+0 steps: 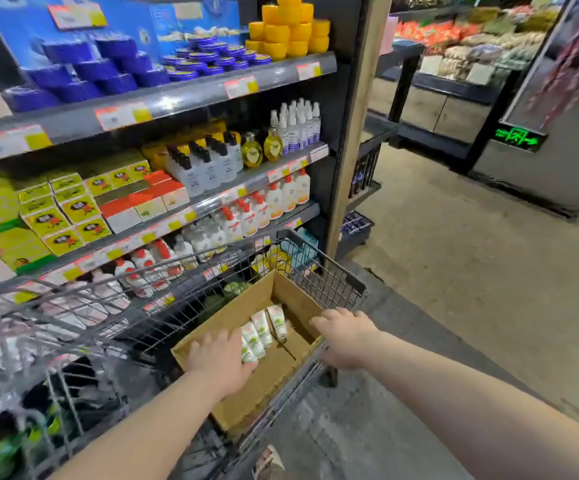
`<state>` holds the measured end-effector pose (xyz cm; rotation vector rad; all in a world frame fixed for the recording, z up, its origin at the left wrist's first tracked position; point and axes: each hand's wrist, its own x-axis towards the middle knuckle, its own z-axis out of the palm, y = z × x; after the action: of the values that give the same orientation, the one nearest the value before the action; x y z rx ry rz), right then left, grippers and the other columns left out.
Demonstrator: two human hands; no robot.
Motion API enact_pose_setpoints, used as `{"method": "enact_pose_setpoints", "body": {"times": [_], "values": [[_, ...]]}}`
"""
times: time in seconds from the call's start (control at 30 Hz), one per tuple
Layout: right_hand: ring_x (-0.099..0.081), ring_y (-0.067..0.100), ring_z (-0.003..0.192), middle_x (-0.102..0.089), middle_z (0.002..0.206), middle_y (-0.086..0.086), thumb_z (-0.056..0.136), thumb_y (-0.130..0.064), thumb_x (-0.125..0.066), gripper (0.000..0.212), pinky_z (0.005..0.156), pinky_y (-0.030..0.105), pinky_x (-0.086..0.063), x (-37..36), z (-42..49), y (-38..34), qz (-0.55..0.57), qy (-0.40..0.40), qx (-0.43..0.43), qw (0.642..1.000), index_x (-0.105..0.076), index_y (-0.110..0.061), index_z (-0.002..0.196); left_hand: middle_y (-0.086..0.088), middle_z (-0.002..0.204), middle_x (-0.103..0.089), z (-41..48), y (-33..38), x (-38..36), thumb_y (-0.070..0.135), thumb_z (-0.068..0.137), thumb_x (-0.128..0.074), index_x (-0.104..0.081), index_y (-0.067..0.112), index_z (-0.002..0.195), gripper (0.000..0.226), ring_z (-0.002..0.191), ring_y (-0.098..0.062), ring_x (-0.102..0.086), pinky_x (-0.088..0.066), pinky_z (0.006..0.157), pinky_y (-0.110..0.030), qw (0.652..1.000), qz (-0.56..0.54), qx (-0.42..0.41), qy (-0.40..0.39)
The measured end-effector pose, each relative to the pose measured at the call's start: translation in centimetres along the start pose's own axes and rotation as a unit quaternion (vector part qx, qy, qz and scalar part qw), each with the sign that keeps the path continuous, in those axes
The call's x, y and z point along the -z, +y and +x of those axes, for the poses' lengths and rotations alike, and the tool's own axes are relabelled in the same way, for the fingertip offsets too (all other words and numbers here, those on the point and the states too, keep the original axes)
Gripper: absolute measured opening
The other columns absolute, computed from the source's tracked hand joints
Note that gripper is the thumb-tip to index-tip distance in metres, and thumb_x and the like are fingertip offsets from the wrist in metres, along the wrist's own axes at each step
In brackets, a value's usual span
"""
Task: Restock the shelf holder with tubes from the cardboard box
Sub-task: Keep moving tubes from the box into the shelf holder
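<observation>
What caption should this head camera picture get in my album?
Left hand on tubes in the cardboard box; right hand holding its rim.

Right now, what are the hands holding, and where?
The left hand grips the near ends of the tubes in the cardboard box. The right hand grips the box's right edge.

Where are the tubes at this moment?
Head view, low centre: the tubes lie in the cardboard box inside the wire cart, at the left hand reaching in, left of the right hand gripping the box's right edge.
</observation>
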<state>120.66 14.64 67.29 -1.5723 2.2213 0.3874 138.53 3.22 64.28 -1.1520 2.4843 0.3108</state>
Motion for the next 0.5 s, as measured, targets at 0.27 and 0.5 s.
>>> {"method": "enact_pose_setpoints", "body": {"times": [0.27, 0.5], "values": [[-0.033, 0.03, 0.135, -0.038, 0.143, 0.007, 0.087, -0.041, -0.057, 0.059, 0.109, 0.047, -0.029, 1.9, 11.2, 0.9, -0.038, -0.056, 0.038, 0.997, -0.037, -0.019, 0.137, -0.009, 0.15, -0.031, 8.7, -2.0, -0.2, 0.055, 0.089, -0.044, -0.02, 0.018, 0.146, 0.072, 0.138, -0.032, -0.029, -0.022, 0.113, -0.047, 0.997, -0.04, 0.029, -0.052], [-0.036, 0.029, 0.134, -0.039, 0.143, 0.006, 0.087, -0.038, -0.057, 0.059, 0.11, 0.047, -0.03, -0.5, 19.4, 1.5, -0.034, -0.133, 0.05, 0.989, -0.035, -0.021, 0.14, -0.005, 0.138, -0.045, 14.0, -3.2, -2.4, 0.056, 0.087, -0.045, -0.033, 0.019, 0.14, 0.066, 0.124, -0.028, -0.045, -0.042, 0.096, -0.042, 0.987, -0.079, 0.081, -0.116]]}}
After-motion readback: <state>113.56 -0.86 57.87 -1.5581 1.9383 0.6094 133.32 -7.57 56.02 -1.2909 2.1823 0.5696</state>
